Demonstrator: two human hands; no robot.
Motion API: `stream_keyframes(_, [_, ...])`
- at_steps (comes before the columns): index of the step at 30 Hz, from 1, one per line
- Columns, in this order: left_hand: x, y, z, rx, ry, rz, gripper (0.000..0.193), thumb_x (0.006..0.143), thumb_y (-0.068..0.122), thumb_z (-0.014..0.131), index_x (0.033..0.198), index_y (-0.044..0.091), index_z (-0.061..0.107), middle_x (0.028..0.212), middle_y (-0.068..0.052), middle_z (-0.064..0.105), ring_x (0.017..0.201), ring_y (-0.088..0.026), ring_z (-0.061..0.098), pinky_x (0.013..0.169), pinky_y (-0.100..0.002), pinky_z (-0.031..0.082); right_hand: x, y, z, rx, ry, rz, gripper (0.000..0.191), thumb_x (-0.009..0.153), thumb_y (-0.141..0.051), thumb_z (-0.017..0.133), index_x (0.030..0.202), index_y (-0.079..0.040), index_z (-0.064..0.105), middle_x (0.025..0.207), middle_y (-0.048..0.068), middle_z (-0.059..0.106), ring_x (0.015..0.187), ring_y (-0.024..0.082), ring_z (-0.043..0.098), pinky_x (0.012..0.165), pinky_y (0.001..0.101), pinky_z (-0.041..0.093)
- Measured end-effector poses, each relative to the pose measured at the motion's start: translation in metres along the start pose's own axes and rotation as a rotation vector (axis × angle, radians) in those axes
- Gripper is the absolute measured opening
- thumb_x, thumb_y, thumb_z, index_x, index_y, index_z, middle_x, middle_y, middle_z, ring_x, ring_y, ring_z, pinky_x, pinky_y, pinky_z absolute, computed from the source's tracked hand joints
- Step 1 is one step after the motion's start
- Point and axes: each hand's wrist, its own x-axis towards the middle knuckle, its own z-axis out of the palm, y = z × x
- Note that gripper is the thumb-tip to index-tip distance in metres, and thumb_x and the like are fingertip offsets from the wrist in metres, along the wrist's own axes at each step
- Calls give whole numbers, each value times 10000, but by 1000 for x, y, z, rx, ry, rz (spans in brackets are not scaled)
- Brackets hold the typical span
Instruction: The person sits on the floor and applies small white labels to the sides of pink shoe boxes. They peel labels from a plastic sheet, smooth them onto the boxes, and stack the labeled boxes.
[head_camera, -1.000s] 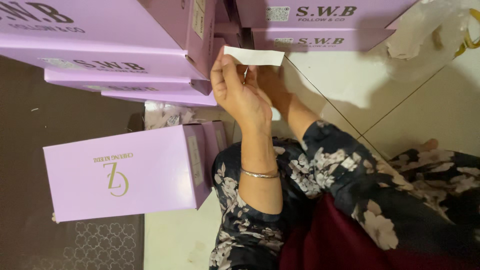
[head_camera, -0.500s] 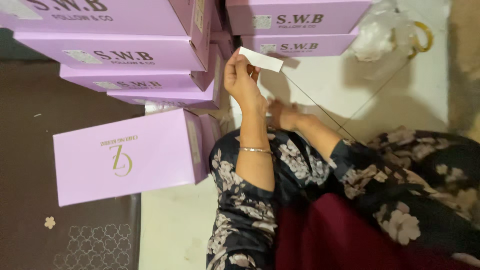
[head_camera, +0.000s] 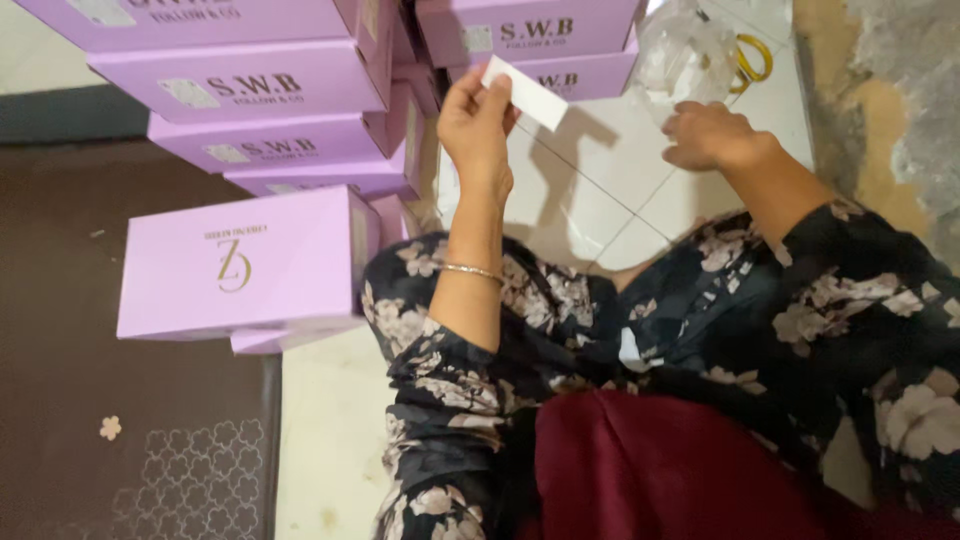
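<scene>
While the left hand pinches a flat white paper strip at upper centre, the right hand rests loosely curled and empty beside a crinkled clear plastic bag.

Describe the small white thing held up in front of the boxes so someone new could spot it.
Start at the stack of lilac boxes along the top. In front of them the left hand is raised, pinching a white paper strip by one end. It is the only flat, blank white slip; the clear plastic bag nearby is crumpled.

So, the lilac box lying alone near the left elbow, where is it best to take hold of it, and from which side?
Probably by the two long edges of the lone lilac box, coming from above. It lies flat with its broad lid up, and its right end sits against the floral sleeve, so the ends are harder to reach. The left hand holds a white paper strip.
</scene>
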Motion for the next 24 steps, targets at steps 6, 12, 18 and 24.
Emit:
stream_keyframes(6, [8, -26, -18, 77, 41, -159, 278, 910, 90, 731, 1169, 3, 679, 903, -17, 699, 744, -86, 673, 658, -248, 605, 26, 4, 24, -228, -21, 69, 465, 850, -345, 711, 1286, -182, 704, 1704, 49, 228, 1406, 324, 445, 1030, 532, 489])
stream_keyframes(12, [27, -63, -32, 67, 115, -219, 252, 927, 108, 713, 1154, 6, 678, 895, -35, 705, 722, -94, 656, 645, -254, 581, 69, 15, 57, -296, -32, 201, 366, 886, -229, 634, 1233, -170, 734, 1525, 44, 450, 1355, 304, 475, 1063, 557, 421])
stream_keyframes(18, [33, -96, -40, 94, 115, -223, 239, 940, 114, 708, 1152, 8, 673, 885, -6, 665, 750, -74, 611, 687, -268, 559, 90, 19, 69, -121, -288, -88, 343, 911, -354, 654, 1160, -147, 770, 1286, 90, 677, 1245, 312, 587, 1038, 471, 474])
stream_keyframes(24, [20, -119, -53, 128, 114, -271, 235, 932, 102, 705, 1143, 1, 682, 855, -2, 632, 750, -78, 604, 729, -288, 589, 88, 33, 93, 553, -277, -309, 287, 869, -188, 619, 1111, -123, 761, 1166, 107, 761, 1116, 289, 697, 986, 387, 509])
